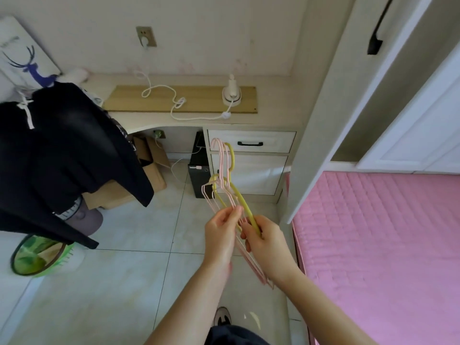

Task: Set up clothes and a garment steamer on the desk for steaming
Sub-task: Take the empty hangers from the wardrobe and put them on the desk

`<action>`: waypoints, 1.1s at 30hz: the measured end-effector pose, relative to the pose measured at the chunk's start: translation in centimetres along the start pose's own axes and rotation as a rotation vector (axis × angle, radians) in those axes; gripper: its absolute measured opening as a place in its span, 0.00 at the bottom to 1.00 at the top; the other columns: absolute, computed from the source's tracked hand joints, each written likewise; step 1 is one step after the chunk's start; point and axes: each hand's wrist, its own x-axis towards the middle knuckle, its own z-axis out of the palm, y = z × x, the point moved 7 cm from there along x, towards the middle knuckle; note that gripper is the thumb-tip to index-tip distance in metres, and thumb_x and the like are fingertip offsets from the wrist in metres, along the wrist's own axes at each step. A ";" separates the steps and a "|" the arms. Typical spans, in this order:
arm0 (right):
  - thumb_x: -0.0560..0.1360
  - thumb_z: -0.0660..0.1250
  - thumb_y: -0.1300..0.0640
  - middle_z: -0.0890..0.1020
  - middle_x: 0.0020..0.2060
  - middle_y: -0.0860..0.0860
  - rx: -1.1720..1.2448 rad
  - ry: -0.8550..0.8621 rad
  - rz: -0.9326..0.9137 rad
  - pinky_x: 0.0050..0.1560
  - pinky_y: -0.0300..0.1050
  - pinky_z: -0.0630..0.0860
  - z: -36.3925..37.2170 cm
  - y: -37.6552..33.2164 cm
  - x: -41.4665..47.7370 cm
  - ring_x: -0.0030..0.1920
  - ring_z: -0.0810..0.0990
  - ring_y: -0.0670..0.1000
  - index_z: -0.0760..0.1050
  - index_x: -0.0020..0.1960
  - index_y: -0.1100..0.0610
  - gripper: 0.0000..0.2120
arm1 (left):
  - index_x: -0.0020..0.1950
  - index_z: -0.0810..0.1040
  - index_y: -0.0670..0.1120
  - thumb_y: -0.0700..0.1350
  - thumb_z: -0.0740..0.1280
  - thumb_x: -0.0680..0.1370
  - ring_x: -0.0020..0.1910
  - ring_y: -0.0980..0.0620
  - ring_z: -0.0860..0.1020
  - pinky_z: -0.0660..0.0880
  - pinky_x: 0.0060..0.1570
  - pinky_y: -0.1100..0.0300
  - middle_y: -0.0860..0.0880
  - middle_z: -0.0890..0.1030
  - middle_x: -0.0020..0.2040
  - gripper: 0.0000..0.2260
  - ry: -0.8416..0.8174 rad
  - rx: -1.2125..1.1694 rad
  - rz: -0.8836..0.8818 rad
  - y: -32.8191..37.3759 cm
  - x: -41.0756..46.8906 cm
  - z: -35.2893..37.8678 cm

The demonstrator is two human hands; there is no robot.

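In front of the desk: a person stands on the tiled floor (129, 270), both hands raised between the desk (273, 118) and the pink bed (373, 232).
Left hand: the left hand (221, 235) pinches the pink hangers (207, 197) between thumb and curled fingertips, near the middle of the bundle.
Right hand: the right hand (267, 241) is closed around the yellow hanger (242, 200), thumb on top, with pink wires also passing under its palm.
Hangers against the grip: the hooks rise up and away from both hands, in line with the drawer (271, 141); the lower bars of the pink ones trail down past the right wrist. The hands are nearly touching on the bundle.
Garment steamer: the white steamer (231, 95) stands upright at the right end of a wooden board (124, 100) on the desk, well apart from the hands.
Cord: the steamer's white cord (174, 105) loops across the board and runs up to a wall socket (146, 37).
Clothes: dark clothes (62, 145) hang in a heap at the left, over the desk's left end; what carries them is hidden.
Below the desk: a cardboard box (151, 170) and a black computer tower (199, 170).
Floor, left: a green basket (37, 255).
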 end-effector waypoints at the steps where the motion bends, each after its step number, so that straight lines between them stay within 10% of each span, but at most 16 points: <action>1: 0.79 0.62 0.58 0.76 0.29 0.46 0.000 0.003 0.000 0.29 0.33 0.69 0.6 -0.1 0.7 0.27 0.72 0.41 0.74 0.38 0.53 0.11 | 0.46 0.82 0.43 0.48 0.67 0.77 0.34 0.56 0.74 0.72 0.35 0.63 0.51 0.78 0.34 0.09 -0.013 0.001 -0.015 0.2 0.8 -0.4; 16: 0.79 0.61 0.57 0.72 0.27 0.47 -0.029 -0.110 -0.021 0.31 0.38 0.69 1.4 -1.0 9.1 0.27 0.70 0.43 0.72 0.39 0.57 0.10 | 0.50 0.77 0.36 0.38 0.63 0.79 0.43 0.46 0.81 0.79 0.51 0.55 0.40 0.81 0.43 0.06 -0.122 -0.713 -0.366 5.3 13.9 -0.2; 22: 0.78 0.61 0.59 0.77 0.29 0.46 -0.101 -0.199 -0.049 0.35 0.39 0.72 -0.9 0.4 15.4 0.30 0.75 0.45 0.73 0.39 0.52 0.09 | 0.65 0.68 0.31 0.37 0.57 0.80 0.61 0.37 0.76 0.74 0.61 0.48 0.31 0.74 0.62 0.15 -0.173 -0.861 -0.457 7.6 18.8 3.4; 29: 0.77 0.63 0.61 0.84 0.43 0.49 -0.148 -0.481 0.072 0.50 0.33 0.73 -4.3 1.6 23.4 0.46 0.82 0.43 0.80 0.47 0.56 0.07 | 0.63 0.71 0.31 0.36 0.57 0.79 0.55 0.39 0.78 0.76 0.52 0.51 0.34 0.77 0.57 0.15 -0.156 -0.766 -0.493 9.1 23.9 9.1; 33: 0.78 0.64 0.55 0.84 0.50 0.51 0.052 -0.461 0.167 0.57 0.47 0.77 -6.0 0.4 27.5 0.52 0.83 0.49 0.78 0.56 0.57 0.10 | 0.57 0.74 0.32 0.35 0.57 0.78 0.49 0.41 0.79 0.75 0.50 0.53 0.35 0.77 0.49 0.11 -0.208 -0.672 -0.497 10.1 26.0 12.4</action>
